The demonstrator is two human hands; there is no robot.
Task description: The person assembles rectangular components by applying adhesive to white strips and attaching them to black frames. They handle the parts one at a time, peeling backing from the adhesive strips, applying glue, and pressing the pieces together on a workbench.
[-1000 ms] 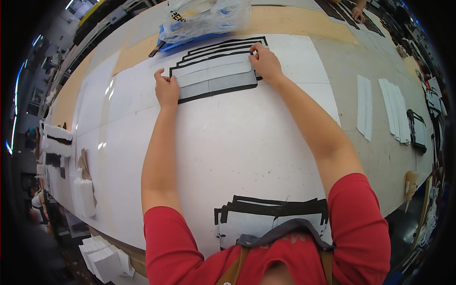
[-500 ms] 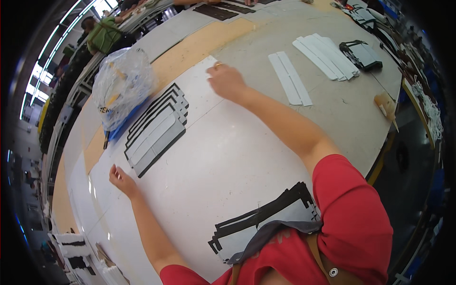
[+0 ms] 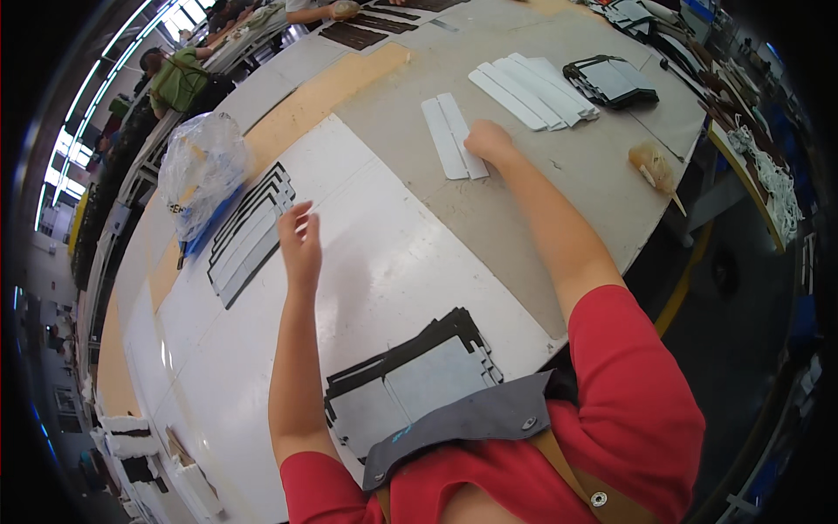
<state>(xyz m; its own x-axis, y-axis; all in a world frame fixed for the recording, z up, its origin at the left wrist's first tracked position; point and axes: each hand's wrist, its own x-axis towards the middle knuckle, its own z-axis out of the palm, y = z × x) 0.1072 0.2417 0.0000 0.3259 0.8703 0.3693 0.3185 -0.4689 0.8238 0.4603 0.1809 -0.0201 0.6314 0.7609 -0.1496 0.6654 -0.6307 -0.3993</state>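
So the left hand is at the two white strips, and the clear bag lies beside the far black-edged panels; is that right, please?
Wrong hand: the head view shows the right hand at the two white strips; the clear bag does lie beside the far black-edged panels.

A crumpled clear plastic bag [image 3: 199, 162] sits on the bench [image 3: 410, 253]; dark brown strips [image 3: 353, 35] lie beyond, tangled white cord [image 3: 770, 175] at right.

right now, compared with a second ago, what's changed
The left hand and right hand let go of the fanned black-edged panels. The right moved rightward to the white strip pair, its grip unclear; the left, open, shifted to the panels' right end. Panels still lie beside the plastic bag.
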